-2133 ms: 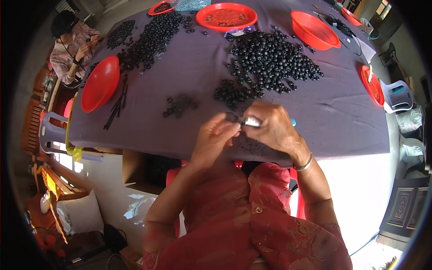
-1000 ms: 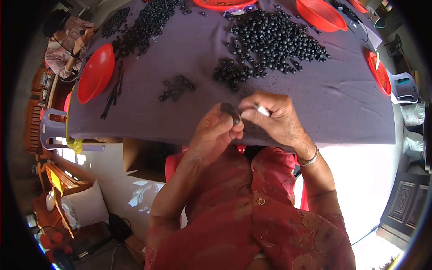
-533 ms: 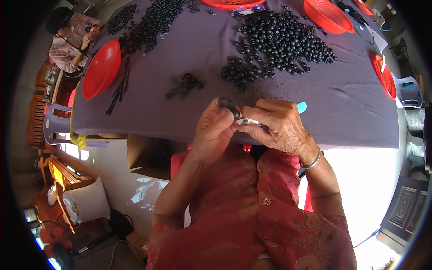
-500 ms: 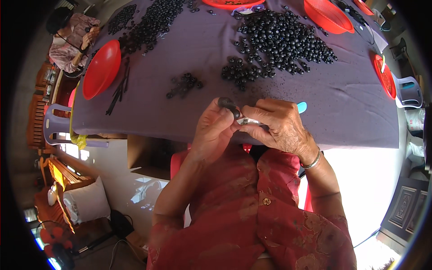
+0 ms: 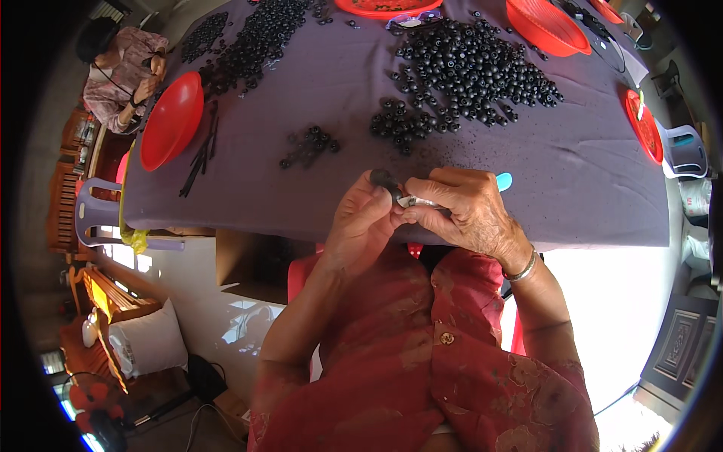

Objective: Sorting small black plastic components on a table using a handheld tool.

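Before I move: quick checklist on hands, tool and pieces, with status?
1. Left hand grips the dark piece: ok, pinched.
2. Right hand grips the pale tool: ok.
3. Tool tip well clear of the left hand: not ok, it sits right by the fingers.
4. Tool tip touching the dark piece: cannot tell, too small.
5. Blue end beyond the right hand belongs to the tool: cannot tell, the hand hides any join.
6. Large black pile apart from both hands: ok.

Left hand (image 5: 360, 220) pinching dark piece (image 5: 387, 181), right hand (image 5: 468, 209) gripping pale tool (image 5: 416, 201) (mostly hidden)
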Demonstrator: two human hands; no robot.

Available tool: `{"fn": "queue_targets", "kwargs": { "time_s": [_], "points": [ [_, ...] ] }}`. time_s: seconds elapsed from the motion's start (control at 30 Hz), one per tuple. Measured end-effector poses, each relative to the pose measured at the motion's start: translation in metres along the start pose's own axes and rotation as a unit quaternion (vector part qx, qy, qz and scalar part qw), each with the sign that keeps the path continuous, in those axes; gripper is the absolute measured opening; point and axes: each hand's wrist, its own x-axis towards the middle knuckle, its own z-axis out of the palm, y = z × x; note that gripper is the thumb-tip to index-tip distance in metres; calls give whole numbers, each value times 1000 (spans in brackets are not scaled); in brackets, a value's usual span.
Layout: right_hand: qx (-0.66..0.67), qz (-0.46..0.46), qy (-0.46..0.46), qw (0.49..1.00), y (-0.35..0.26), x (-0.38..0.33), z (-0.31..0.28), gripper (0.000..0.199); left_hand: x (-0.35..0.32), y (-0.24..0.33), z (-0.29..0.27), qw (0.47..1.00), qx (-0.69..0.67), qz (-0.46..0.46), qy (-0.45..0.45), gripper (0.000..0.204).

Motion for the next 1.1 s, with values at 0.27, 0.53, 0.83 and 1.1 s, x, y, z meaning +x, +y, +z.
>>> {"fn": "queue_targets", "kwargs": {
  "time_s": [0.27, 0.53, 0.83, 1.1],
  "points": [
    [1, -2, 5, 1000, 0, -1, 3, 24, 1, -1, 1, 999, 29, 7, 20, 9],
    [137, 144, 9, 980, 22, -3, -3, 21, 0, -7, 0, 1000, -17, -19, -14, 17],
    [207, 96, -38, 973, 2, -1, 1, 29, 0, -9, 1, 999, 7, -28, 21, 17],
    [287, 155, -58, 943, -5, -1, 8, 9, 1, -6, -10, 997, 10, -72, -27, 19]
  ]
}}
